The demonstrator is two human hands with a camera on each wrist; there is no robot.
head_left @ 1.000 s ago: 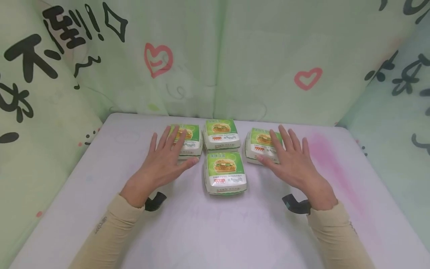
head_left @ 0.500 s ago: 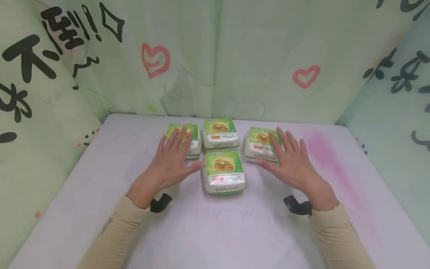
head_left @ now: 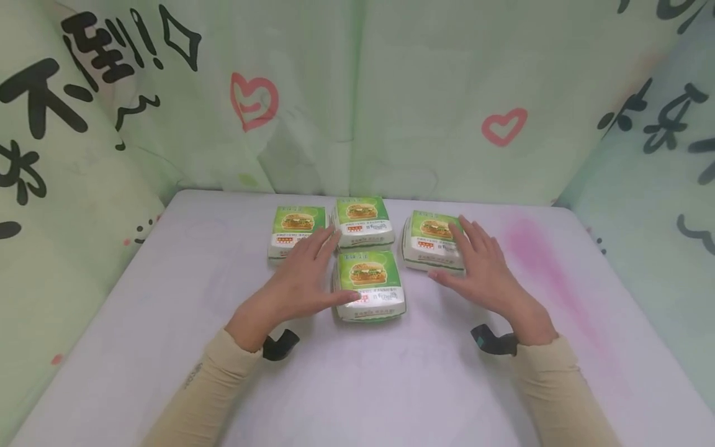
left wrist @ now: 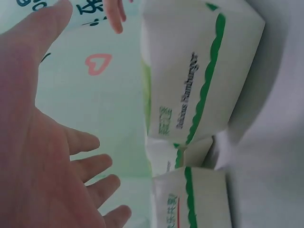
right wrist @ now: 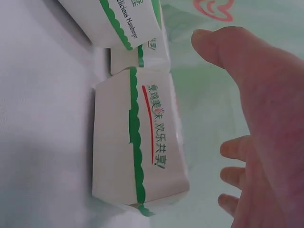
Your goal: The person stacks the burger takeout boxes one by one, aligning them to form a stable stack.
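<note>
Backdrop (head_left: 436,62) is hanging behind a pale tabletop (head_left: 357,385), where four closed hamburger boxes are lying flat: a left box (head_left: 298,220), a rear middle box (head_left: 362,214), a front box (head_left: 370,279) just before it, and a right box (head_left: 429,233) standing slightly apart. Left hand (head_left: 296,282) is hovering with loose, extended fingers over the space by the left and front boxes, its thumb crossing above the front one; right hand (head_left: 486,270) is hovering, thumb spread, over the right box's near-right side. Neither is gripping anything.

Reaching well is probably depending on lowering the fingers beside a box and pressing lightly on opposite side walls, sparing the lid (thin card is likely denting easily) and steering clear of the neighbouring boxes.

Every burger picture (head_left: 368,273) is reading upright to the person, so the lids' green ends are pointing toward the backdrop; the right box is sitting slightly askew, its printed slogan (right wrist: 156,126) facing the near side. Lids are looking almost square, so no long axis is clearly showing.
</note>
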